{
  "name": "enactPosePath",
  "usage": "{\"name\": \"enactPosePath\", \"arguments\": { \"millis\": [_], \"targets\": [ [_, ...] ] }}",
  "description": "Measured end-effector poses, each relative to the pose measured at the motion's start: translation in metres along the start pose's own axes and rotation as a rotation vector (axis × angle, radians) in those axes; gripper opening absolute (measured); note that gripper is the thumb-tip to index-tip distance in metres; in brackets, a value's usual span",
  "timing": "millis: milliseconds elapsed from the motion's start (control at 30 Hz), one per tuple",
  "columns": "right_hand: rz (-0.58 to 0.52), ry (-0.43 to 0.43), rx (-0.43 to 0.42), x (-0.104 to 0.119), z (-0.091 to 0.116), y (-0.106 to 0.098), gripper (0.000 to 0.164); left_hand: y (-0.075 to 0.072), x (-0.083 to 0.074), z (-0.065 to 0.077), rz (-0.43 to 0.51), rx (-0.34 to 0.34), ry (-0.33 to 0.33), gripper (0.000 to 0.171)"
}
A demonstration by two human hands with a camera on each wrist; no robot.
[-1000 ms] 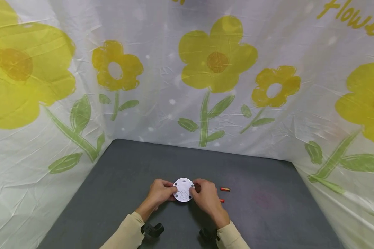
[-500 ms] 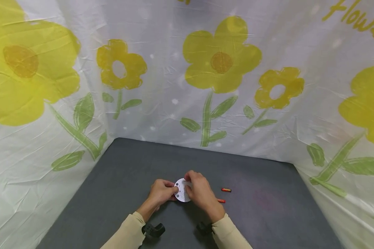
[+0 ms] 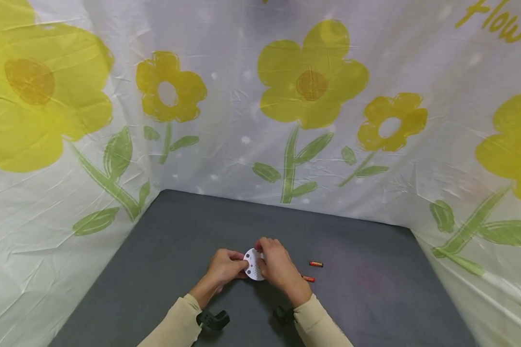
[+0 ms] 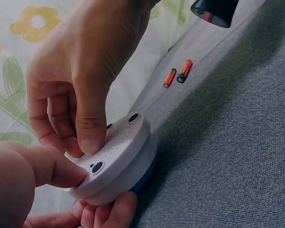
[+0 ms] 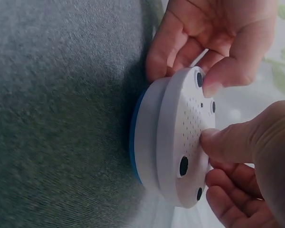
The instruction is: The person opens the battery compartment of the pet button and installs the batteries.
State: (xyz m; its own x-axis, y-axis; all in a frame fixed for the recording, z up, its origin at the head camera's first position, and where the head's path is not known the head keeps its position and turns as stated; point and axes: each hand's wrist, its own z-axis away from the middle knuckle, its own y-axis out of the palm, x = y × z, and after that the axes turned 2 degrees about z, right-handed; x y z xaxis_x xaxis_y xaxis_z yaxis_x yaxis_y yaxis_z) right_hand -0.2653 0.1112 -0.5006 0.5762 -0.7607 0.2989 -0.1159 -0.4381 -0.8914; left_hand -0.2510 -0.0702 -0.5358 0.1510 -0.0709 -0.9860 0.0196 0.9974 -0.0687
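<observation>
A round white device [image 3: 252,266] with speaker holes, dark round feet and a blue far side is between both hands, perforated face up. My left hand [image 3: 225,266] grips its left edge, thumb on the face and fingers underneath. My right hand [image 3: 279,268] reaches over its right side; in the right wrist view the right thumb [image 5: 228,142] presses on the perforated face [image 5: 192,128] while the curled fingers sit at the far rim. That hand hides part of the face in the head view. Two red batteries [image 4: 169,78] lie apart, right of the hands.
The device is over a dark grey table [image 3: 191,221]. A white curtain [image 3: 226,159] printed with yellow flowers encloses the table at the back and sides. Black bands [image 3: 212,320] are on both wrists.
My right hand has moved from the device's right edge up and left over its face, with its fingers toward the far rim. My left hand keeps its grip.
</observation>
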Motion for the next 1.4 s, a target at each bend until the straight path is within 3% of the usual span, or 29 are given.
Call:
{"name": "enactPosePath", "arguments": {
  "millis": [267, 567, 833, 1067, 1200, 1400],
  "targets": [
    [-0.046, -0.003, 0.031, -0.003, -0.005, -0.002, 0.026, 0.002, 0.000, 0.000, -0.012, -0.007, 0.002, 0.027],
    [0.018, -0.095, 0.023, -0.003, -0.002, -0.007, 0.017, 0.001, 0.002, 0.003, -0.029, -0.002, 0.012, 0.029],
    [0.038, -0.060, -0.007, 0.001, -0.001, -0.005, 0.013, 0.001, 0.002, 0.003, -0.046, -0.021, 0.004, 0.030],
    [-0.061, -0.061, -0.043, -0.005, -0.007, -0.004, 0.016, 0.001, -0.002, 0.001, -0.047, -0.026, 0.005, 0.031],
    [-0.109, -0.031, -0.070, -0.014, -0.006, -0.016, 0.018, 0.001, -0.001, 0.001, -0.023, -0.015, 0.010, 0.032],
    [-0.056, 0.009, -0.136, -0.048, 0.003, -0.050, 0.016, 0.003, 0.001, 0.002, -0.023, -0.028, -0.002, 0.030]
  ]
}}
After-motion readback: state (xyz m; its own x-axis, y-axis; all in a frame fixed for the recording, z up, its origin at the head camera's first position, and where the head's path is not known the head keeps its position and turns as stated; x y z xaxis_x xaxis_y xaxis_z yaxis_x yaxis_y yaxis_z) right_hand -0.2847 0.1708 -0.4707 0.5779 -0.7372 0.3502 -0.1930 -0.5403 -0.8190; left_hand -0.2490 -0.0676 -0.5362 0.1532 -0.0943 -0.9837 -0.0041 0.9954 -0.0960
